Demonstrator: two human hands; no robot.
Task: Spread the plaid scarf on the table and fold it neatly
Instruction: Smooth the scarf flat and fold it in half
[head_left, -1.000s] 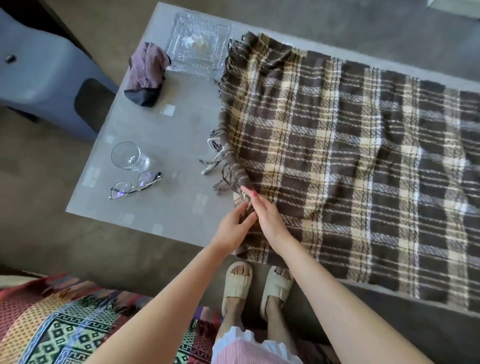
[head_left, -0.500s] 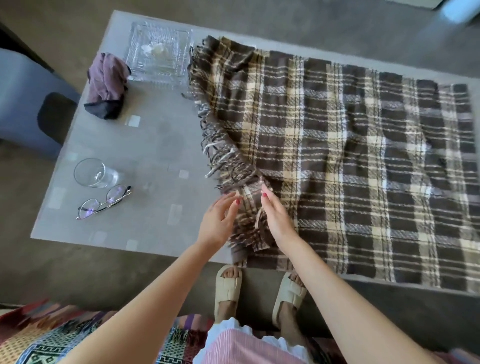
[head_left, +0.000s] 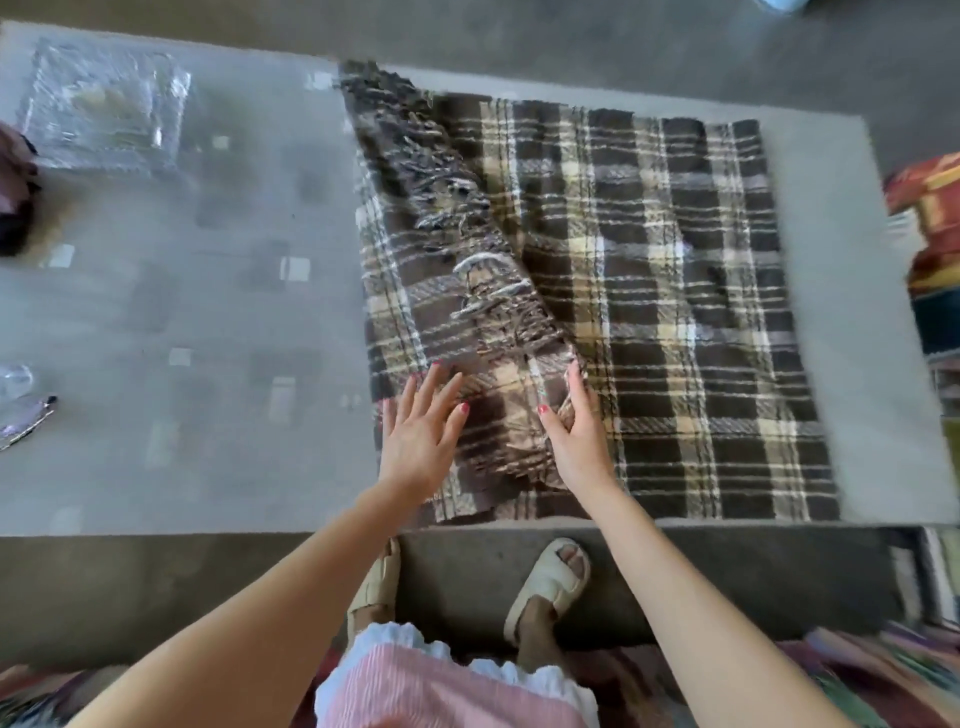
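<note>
Counted on and around the bench

One plaid scarf (head_left: 649, 291) lies at centre right of the frame, and one grey bench (head_left: 171, 312) carries it. Two hands are on the scarf, the left hand (head_left: 421, 439) and the right hand (head_left: 576, 441), both at lower centre. One clear glass tray (head_left: 104, 104) sits at upper left, blurred. One bundle of dark cloth (head_left: 13, 197) shows at the left edge. Two sandalled feet (head_left: 548, 582) appear at bottom centre.
</note>
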